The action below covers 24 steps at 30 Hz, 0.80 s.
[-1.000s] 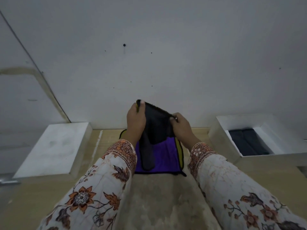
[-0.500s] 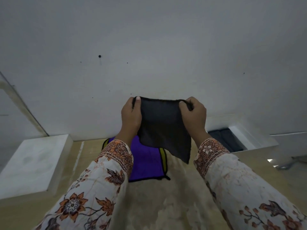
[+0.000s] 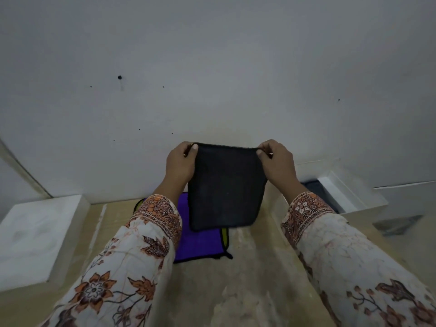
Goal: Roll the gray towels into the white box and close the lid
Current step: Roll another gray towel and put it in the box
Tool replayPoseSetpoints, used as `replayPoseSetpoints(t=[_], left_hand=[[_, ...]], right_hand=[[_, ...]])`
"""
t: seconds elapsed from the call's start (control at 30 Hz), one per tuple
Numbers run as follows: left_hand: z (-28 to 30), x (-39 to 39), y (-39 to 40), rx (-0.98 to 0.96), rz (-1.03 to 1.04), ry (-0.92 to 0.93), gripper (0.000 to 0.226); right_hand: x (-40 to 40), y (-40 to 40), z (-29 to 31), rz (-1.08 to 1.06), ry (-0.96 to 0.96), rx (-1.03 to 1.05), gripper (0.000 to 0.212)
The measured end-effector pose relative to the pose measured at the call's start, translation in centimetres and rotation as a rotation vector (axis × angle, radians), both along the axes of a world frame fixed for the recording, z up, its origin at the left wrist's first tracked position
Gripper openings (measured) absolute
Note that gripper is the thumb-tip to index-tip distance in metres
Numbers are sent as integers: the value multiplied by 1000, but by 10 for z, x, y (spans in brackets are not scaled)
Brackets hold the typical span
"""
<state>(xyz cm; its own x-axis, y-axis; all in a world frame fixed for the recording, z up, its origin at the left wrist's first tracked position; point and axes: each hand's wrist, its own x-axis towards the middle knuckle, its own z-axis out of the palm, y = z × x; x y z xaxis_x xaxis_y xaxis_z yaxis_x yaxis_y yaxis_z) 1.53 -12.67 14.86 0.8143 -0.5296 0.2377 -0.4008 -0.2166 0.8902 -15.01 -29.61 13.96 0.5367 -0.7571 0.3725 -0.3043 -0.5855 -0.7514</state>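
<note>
Left hand (image 3: 180,162): thumb and fingers (image 3: 194,148) pinched on the upper left corner of the gray towel (image 3: 225,187). Right hand (image 3: 277,161): fingers clamped likewise on the upper right corner. The top edge is drawn taut between the two hands, and the cloth hangs flat and upright, clear of the desk (image 3: 247,291). Judgement: the towel is held spread in this way to square it and remove creases before it is laid down for rolling.

Beneath and behind the hanging towel lies a purple cloth (image 3: 200,244) with a dark border and a yellow strip at its right edge, flat on the desk; it is probably the working surface or another item in the stack.

The white box (image 3: 363,204) stands open on the desk to the right, against the wall. Dark material is visible inside, probably towels already placed, though the right forearm and the box wall cover most of it and no count is possible. A white slab (image 3: 37,234) at left may be the lid; this cannot be confirmed. The towel's far face and the fingers behind it are hidden.
</note>
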Motion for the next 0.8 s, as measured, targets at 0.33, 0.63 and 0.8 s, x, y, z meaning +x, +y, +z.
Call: replayPoseSetpoints(t=[0.33,0.63,0.8], left_hand=[[-33,-18,18,-11,-201,264,27],[-107,-51,57,746,-451,777,15],[-132,-51,67,908,-573,680,30]], right_hand=[[-34,24,-27,101,89,-97,10],[-76,45,-123,265,670,299,31],[-81,48,-132,360,978,431,41]])
